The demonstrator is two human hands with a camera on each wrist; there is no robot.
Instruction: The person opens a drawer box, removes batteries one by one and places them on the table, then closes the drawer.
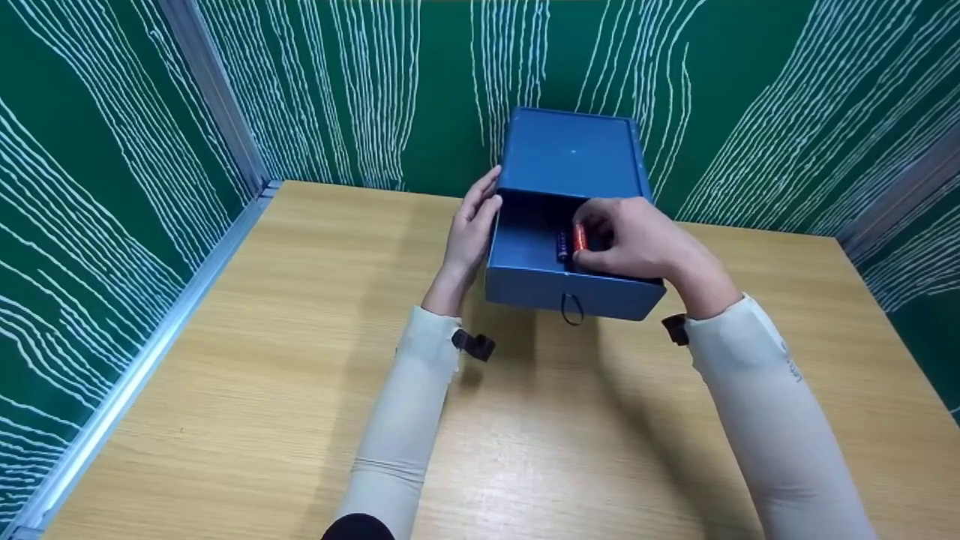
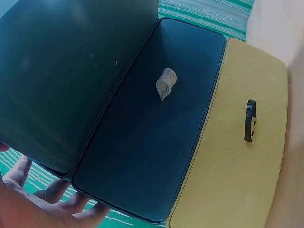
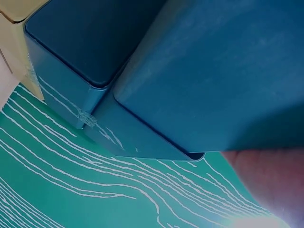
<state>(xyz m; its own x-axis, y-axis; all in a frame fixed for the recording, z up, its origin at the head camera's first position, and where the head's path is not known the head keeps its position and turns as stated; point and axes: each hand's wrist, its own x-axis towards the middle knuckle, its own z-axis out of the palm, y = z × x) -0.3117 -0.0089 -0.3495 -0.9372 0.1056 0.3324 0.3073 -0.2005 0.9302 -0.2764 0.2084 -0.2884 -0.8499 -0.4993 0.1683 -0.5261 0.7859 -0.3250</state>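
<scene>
A blue drawer unit (image 1: 574,150) stands at the back of the table, its top drawer (image 1: 525,286) pulled out. Inside the drawer, my right hand (image 1: 637,236) pinches a red battery (image 1: 579,238) between thumb and fingers. Beside it lies a dark blue battery (image 1: 562,246). My left hand (image 1: 469,232) rests along the left side of the unit, where drawer and casing meet. In the left wrist view its straight fingers (image 2: 54,190) touch the side. The right wrist view shows only part of my right hand (image 3: 256,175) behind the drawer wall.
A black loop pull (image 1: 572,309) hangs on the drawer's front. Below sit a closed blue drawer with a whitish loop (image 2: 166,83) and a yellow drawer (image 2: 223,142) with a black loop (image 2: 250,121). Green white-streaked walls (image 1: 442,90) surround the wooden table (image 1: 285,360).
</scene>
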